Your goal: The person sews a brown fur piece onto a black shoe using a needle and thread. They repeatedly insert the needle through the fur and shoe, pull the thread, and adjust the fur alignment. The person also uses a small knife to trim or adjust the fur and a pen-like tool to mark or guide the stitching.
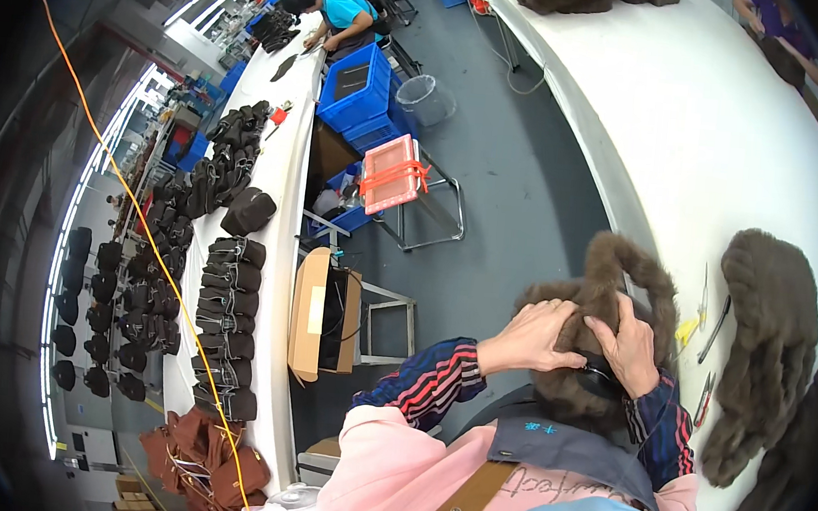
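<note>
Brown fur piece (pixel 609 302) upright between both hands

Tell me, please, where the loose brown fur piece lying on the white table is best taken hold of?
Probably the rounded upper end of the fur piece, reached from its left side: it lies flat and long on the white table, with more fur crowding its lower right edge.

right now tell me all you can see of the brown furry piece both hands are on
The brown furry piece looks like thick, soft plush, rounded in body with a curved loop of the same fur rising from its top. It sits at the near edge of the white table. The left hand presses its left side; the right hand grips its front.
</note>
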`<state>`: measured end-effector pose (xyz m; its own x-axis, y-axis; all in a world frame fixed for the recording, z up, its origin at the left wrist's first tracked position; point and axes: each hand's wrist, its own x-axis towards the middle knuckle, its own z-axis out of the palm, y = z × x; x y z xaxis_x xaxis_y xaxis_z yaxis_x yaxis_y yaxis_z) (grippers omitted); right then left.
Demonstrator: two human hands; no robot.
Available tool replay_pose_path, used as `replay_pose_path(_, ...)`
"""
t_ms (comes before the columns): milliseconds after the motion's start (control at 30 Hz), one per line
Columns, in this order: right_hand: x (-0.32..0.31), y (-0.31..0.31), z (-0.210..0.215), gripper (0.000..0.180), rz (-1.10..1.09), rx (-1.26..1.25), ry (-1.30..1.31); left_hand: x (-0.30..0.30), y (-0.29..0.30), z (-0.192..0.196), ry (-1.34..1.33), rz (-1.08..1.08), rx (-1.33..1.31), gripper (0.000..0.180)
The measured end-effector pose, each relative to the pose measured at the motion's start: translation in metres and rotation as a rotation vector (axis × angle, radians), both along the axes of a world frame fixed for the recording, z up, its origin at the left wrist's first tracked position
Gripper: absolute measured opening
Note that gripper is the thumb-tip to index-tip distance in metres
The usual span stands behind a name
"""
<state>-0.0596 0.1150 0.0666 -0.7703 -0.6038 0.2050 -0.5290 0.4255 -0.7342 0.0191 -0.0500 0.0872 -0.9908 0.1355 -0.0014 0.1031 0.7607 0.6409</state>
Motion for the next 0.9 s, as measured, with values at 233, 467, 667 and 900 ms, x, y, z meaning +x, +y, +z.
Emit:
replay_pose_path(233, 0.01, 0.007, -0.002, 0.037, 0.111, -0.015, -0.21, 0.026, 0.018, -0.03, -0.186, 0.198, 0.487, 0.037)
replay_pose_path(467, -0.002, 0.024, -0.007, 0.042, 0.259, -0.086, -0.54, 0.027, 0.038, -0.03, -0.385, 0.241, 1.127, 0.024)
replay_pose_path(667, -0.001, 0.028, 0.021, 0.053, 0.384, 0.016, -0.527, -0.006, 0.02, -0.02, -0.348, 0.034, 0.989, 0.033)
replay_pose_path(900, 0.003, 0.008, 0.027, 0.035, 0.18, -0.009, -0.249, -0.033, -0.003, -0.01, -0.332, 0.072, 0.692, 0.036)
